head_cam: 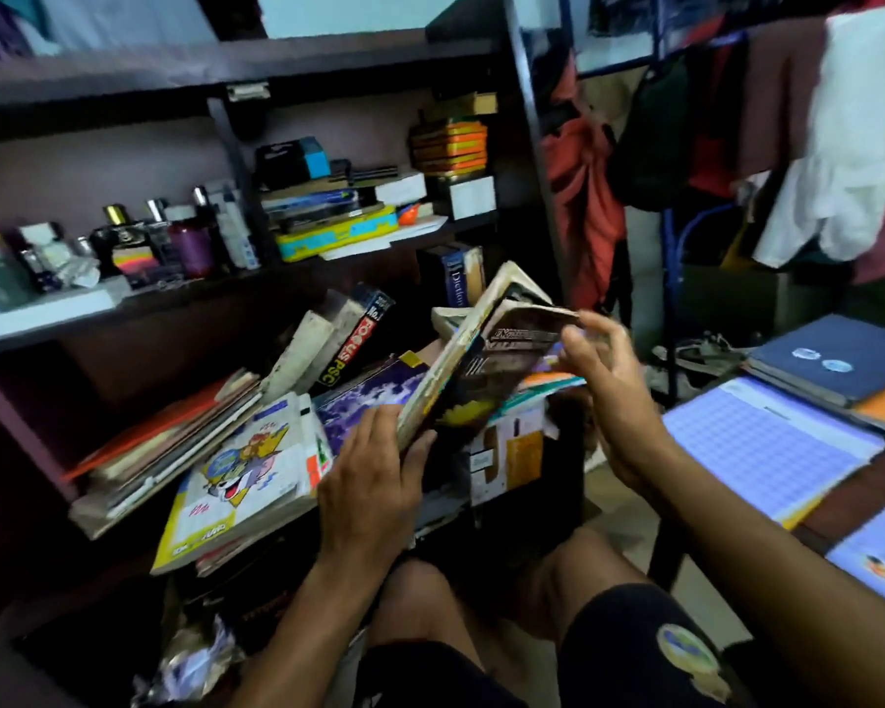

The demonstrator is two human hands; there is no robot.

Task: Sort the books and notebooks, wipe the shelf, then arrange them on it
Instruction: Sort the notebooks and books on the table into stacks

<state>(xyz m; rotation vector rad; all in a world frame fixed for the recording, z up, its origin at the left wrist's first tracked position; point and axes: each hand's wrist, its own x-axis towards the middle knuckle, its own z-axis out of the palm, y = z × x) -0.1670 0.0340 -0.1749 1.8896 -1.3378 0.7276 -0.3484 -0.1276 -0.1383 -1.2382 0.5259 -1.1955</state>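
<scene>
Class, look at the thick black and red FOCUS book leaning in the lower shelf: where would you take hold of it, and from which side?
Grip the FOCUS book at its raised top end, from above and the front. It leans tilted with the spine facing out, and its lower end is buried behind the purple book.

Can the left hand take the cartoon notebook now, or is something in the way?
Probably not at once: the left hand grips the worn book, so it must let go first. The cartoon notebook lies uncovered just beside it.

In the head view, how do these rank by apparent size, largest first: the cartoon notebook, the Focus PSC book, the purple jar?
1. Cartoon notebook, though nearest the camera.
2. Focus PSC book.
3. Purple jar, farthest back.
</scene>
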